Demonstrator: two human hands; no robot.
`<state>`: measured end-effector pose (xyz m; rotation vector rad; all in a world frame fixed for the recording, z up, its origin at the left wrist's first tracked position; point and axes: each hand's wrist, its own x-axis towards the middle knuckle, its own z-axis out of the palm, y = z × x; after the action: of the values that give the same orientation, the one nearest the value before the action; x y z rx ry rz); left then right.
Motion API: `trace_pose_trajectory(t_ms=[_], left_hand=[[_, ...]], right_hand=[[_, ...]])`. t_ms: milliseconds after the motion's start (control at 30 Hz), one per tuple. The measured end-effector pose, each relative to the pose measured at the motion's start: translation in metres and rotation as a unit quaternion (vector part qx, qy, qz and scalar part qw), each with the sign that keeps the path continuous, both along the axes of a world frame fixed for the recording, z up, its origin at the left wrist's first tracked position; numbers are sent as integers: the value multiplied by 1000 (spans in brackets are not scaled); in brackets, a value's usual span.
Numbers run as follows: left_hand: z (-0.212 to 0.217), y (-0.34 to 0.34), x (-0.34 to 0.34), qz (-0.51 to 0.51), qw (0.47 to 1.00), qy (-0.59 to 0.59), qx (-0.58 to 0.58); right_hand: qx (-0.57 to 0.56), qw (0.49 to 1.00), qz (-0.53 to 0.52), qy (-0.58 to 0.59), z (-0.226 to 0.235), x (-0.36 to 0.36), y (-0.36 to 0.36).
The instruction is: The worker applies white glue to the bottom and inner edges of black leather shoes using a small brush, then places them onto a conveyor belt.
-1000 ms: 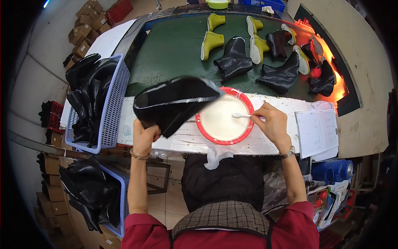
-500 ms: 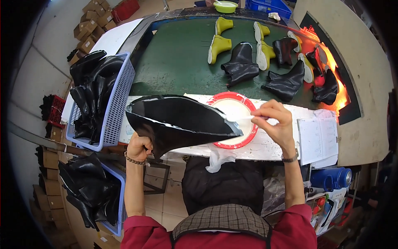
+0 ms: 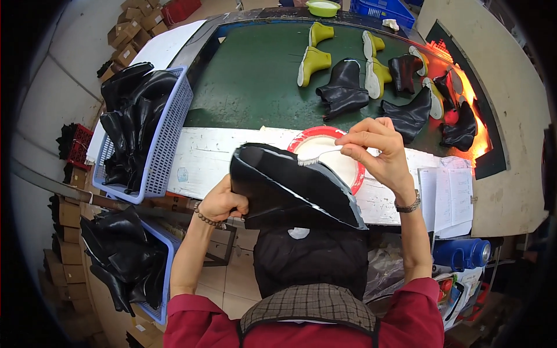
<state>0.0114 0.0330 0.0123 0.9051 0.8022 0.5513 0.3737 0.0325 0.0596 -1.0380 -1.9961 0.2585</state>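
Observation:
A black boot upper [image 3: 278, 185] with white glue along its edges is gripped at its left end by my left hand [image 3: 221, 200], thumb curled over it. Between the fingertips of my right hand [image 3: 380, 148] is the handle of a white brush [image 3: 313, 155]. Its bristles touch the upper's far edge. Partly hidden behind the upper and my right hand stands a red-rimmed bowl [image 3: 355, 181] of white liquid, on a white paint-smeared board [image 3: 203, 152].
Left stand two blue baskets [image 3: 165, 145] piled with black uppers. Beyond lies a green conveyor belt [image 3: 249, 75] with yellow lasts [image 3: 314, 65] and black boots [image 3: 343, 87], leading toward a glowing heater [image 3: 478, 133]. Papers [image 3: 449, 194] and a blue flask [image 3: 462, 254] are at right.
The upper has moved right and turned, its right end now lower and nearer me. My left hand went right with it. The brush shifted left, from the upper's tip onto its far edge.

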Motion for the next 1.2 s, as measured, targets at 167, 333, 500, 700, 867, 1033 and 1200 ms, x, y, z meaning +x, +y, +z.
trace_pose_trajectory(t_ms=[167,333,500,700,867,1033,1200], left_hand=[[14,-4,18,-54,996,77,12],[15,0,32,-111,988,103,27],[9,-1,1,-1,1000,-6,-7],[-27,1,-29,83,990,-105,43],[1,13,-4,142,983,-117,-11],[6,79,39,60,975,-206,-65],[0,191,111,58,956,-243,-155]], right_hand=[[-5,998,42,-46,12,-6,10],[-10,998,38,-57,14,-19,24],[14,999,38,14,3,-2,15],[-1,994,-51,98,-30,26,-5],[-76,964,-129,222,-80,47,-11],[-107,934,-219,260,-146,87,-22],[-77,952,-260,142,-190,76,-23]])
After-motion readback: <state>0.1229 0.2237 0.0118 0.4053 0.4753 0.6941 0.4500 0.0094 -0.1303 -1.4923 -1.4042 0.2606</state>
